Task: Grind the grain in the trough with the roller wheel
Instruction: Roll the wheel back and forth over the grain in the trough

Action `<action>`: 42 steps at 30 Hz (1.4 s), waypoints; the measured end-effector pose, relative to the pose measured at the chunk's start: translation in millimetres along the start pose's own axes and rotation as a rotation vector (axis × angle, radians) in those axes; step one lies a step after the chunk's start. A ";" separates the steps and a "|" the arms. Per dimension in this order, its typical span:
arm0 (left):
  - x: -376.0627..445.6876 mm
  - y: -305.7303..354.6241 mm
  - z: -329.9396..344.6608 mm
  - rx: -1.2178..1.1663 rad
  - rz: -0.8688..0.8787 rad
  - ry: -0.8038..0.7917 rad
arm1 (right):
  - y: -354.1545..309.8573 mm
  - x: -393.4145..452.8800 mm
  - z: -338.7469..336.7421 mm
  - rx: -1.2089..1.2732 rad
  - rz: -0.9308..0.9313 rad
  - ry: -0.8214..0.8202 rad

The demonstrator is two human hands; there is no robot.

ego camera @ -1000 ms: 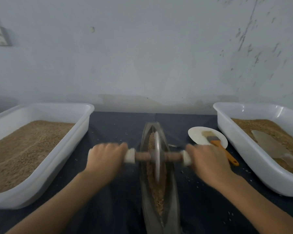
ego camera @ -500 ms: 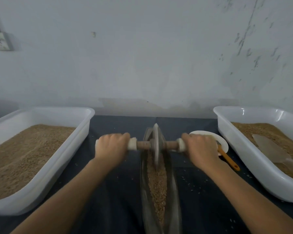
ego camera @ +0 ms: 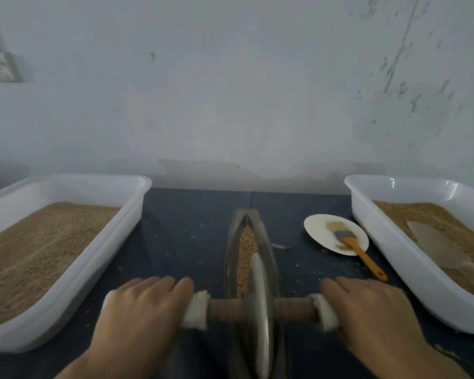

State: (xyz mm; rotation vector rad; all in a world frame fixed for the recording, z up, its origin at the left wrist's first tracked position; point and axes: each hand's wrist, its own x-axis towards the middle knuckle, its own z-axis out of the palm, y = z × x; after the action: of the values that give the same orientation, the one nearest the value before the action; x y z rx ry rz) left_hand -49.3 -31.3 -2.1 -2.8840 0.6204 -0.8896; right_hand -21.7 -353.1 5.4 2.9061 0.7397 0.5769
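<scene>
A narrow boat-shaped metal trough [ego camera: 234, 236] lies lengthwise on the dark cloth in front of me, with brown grain [ego camera: 246, 242] along its groove. The roller wheel [ego camera: 259, 310], a thin metal disc on a wooden axle with white-wrapped ends, stands in the near half of the trough. My left hand [ego camera: 143, 310] grips the left handle end and my right hand [ego camera: 367, 310] grips the right one, knuckles up. The near part of the trough and its grain are hidden behind the wheel and blurred.
A white tub of fine brown meal [ego camera: 66, 258] sits at the left. At the right, another white tub [ego camera: 389, 242] holds grain and a clear scoop [ego camera: 438, 244]. Between trough and right tub lies a white plate [ego camera: 320, 231] with an orange-handled brush [ego camera: 359, 250]. A grey wall stands behind.
Both hands pushed the wheel to the far end of the trough, then pulled it back toward me to the near half. Grain at the far end is uncovered again.
</scene>
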 end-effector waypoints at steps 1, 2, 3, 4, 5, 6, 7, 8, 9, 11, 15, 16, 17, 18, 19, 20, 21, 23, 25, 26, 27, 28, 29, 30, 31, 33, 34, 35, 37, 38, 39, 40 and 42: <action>8.6 -1.9 6.6 -0.009 -0.029 -0.071 | 1.4 9.0 8.3 -0.004 0.033 -0.038; 20.2 -4.7 15.1 0.015 -0.059 -0.136 | 3.6 20.9 16.8 -0.033 0.070 -0.058; 34.8 -8.7 25.7 0.069 -0.113 -0.189 | 7.0 35.5 24.9 -0.082 0.102 -0.057; 51.5 -14.4 37.1 0.115 -0.179 -0.216 | 11.4 52.0 33.3 -0.120 0.125 -0.044; 67.4 -21.3 48.7 0.128 -0.239 -0.233 | 15.4 68.5 39.2 -0.147 0.143 -0.013; 81.5 -27.2 58.1 0.124 -0.272 -0.228 | 17.9 84.6 42.4 -0.175 0.160 0.018; 93.6 -32.6 66.0 0.120 -0.287 -0.217 | 19.9 97.8 43.9 -0.200 0.173 0.035; 102.4 -36.0 70.3 0.121 -0.293 -0.209 | 20.8 107.1 43.8 -0.205 0.179 0.043; 105.9 -36.5 71.5 0.123 -0.289 -0.205 | 21.0 111.4 43.5 -0.202 0.185 0.041; 98.0 -32.4 63.9 0.129 -0.263 -0.207 | 18.3 103.3 39.9 -0.194 0.201 0.024; 39.5 -12.7 25.7 0.096 -0.129 -0.211 | 10.1 38.9 24.7 -0.096 0.085 -0.028; 24.5 -6.9 13.8 0.054 -0.080 -0.167 | 7.3 21.6 16.7 -0.045 0.046 0.005; 12.7 -3.1 3.1 0.027 -0.041 -0.118 | 5.9 8.2 9.6 -0.010 0.009 0.047; 4.1 -0.9 -5.0 0.020 -0.023 -0.094 | 6.0 -0.7 4.9 0.004 -0.021 0.073; -1.8 0.0 -9.9 0.021 -0.024 -0.094 | 5.5 -4.4 1.0 0.006 -0.030 0.064; -3.5 0.0 -11.3 0.027 -0.029 -0.124 | 5.0 -4.0 0.5 0.012 -0.020 0.021; -1.0 -1.0 -8.6 0.041 -0.033 -0.159 | 5.2 0.1 4.3 0.012 -0.005 -0.032; 14.7 -4.4 6.0 0.056 -0.051 -0.219 | 8.8 15.5 21.6 -0.036 0.048 -0.068; 42.6 -11.4 27.7 0.126 -0.107 -0.232 | 15.1 40.9 38.9 -0.084 0.118 -0.042; 60.6 -17.6 39.5 0.166 -0.164 -0.222 | 18.7 56.1 46.8 -0.111 0.151 -0.025; 78.0 -24.0 48.1 0.192 -0.207 -0.218 | 22.1 71.8 53.0 -0.130 0.183 -0.004; 93.3 -29.5 54.6 0.211 -0.219 -0.199 | 25.4 85.9 58.0 -0.138 0.216 0.010; 106.3 -34.3 60.1 0.229 -0.223 -0.187 | 27.8 97.9 60.5 -0.134 0.244 0.014; 116.4 -36.7 63.2 0.245 -0.226 -0.178 | 30.6 105.7 63.9 -0.116 0.263 0.012; 121.3 -37.0 63.6 0.264 -0.219 -0.179 | 32.2 109.6 65.6 -0.087 0.273 0.001; 115.6 -31.4 56.7 0.281 -0.193 -0.187 | 30.7 101.9 63.3 -0.033 0.261 -0.040; 105.6 -27.2 51.2 0.260 -0.197 -0.200 | 28.6 91.0 59.3 -0.018 0.244 -0.056; 90.6 -22.7 45.3 0.224 -0.208 -0.220 | 25.3 77.0 53.1 -0.025 0.218 -0.062; 52.5 -13.3 30.4 0.156 -0.202 -0.238 | 15.0 42.2 32.9 -0.057 0.119 0.011; 33.6 -7.8 19.8 0.121 -0.172 -0.221 | 9.7 25.0 20.6 -0.042 0.065 0.082; 17.2 -3.4 9.0 0.072 -0.130 -0.194 | 5.1 9.9 9.6 -0.027 0.017 0.148; 4.9 -1.0 -0.7 0.042 -0.090 -0.154 | 2.0 -1.8 1.1 -0.025 -0.016 0.186; -8.1 -0.6 -12.7 0.018 -0.072 -0.100 | -0.5 -13.1 -5.4 -0.030 -0.026 0.166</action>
State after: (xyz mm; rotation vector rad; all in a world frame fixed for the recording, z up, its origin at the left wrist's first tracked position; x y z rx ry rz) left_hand -62.3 -26.8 4.2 -2.9300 0.5006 -0.7482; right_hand -34.7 -358.9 5.9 2.8424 0.7795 0.8263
